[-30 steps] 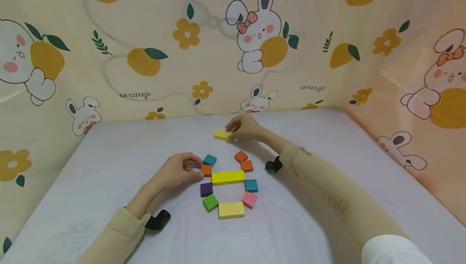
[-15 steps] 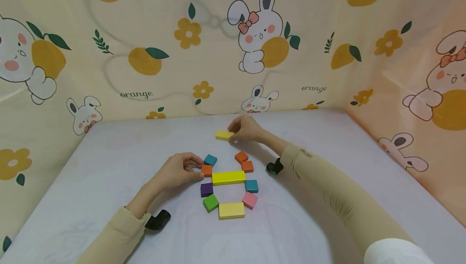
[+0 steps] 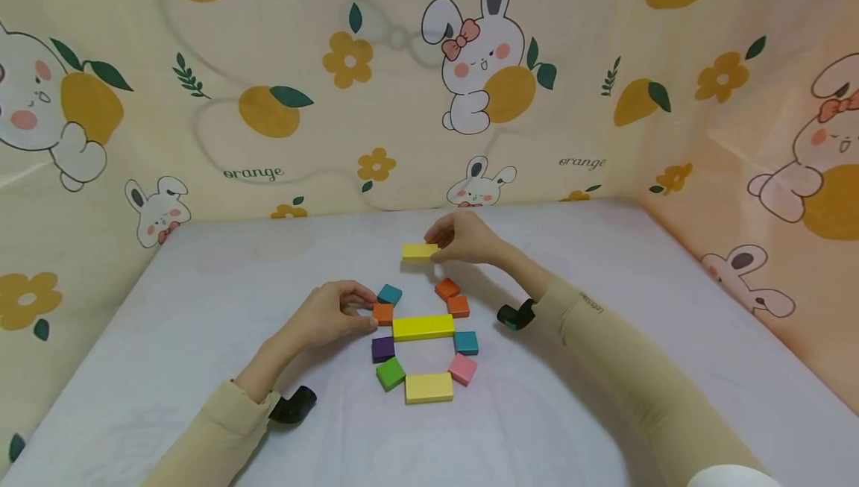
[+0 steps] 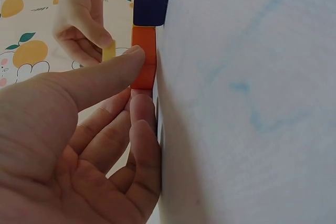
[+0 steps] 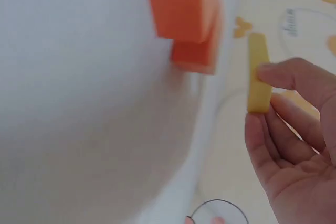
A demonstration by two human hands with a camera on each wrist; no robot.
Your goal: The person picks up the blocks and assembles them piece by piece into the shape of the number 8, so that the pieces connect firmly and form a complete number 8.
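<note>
In the head view, my right hand (image 3: 468,237) pinches a pale yellow block (image 3: 418,252) by its right end, beyond the arrangement. The right wrist view shows this yellow block (image 5: 258,74) between thumb and fingertips, held off the white surface. My left hand (image 3: 329,317) has thumb and index finger at an orange block (image 3: 382,314) on the left side of the arrangement. In the left wrist view the thumb tip lies against that orange block (image 4: 144,51), with the other fingers curled beside it. A teal block (image 3: 389,294) sits just behind it, near the fingertips.
A bright yellow bar (image 3: 423,327) crosses the arrangement's middle. Below lie purple (image 3: 383,349), green (image 3: 391,374), pale yellow (image 3: 429,388), pink (image 3: 463,369) and teal (image 3: 466,342) blocks. Two orange blocks (image 3: 447,289) stand at upper right. A patterned backdrop (image 3: 396,114) rises behind the white table (image 3: 221,263).
My right hand has brought the pale yellow block slightly right and toward me, tilting more of its face into view. The left hand stays at the orange block.
</note>
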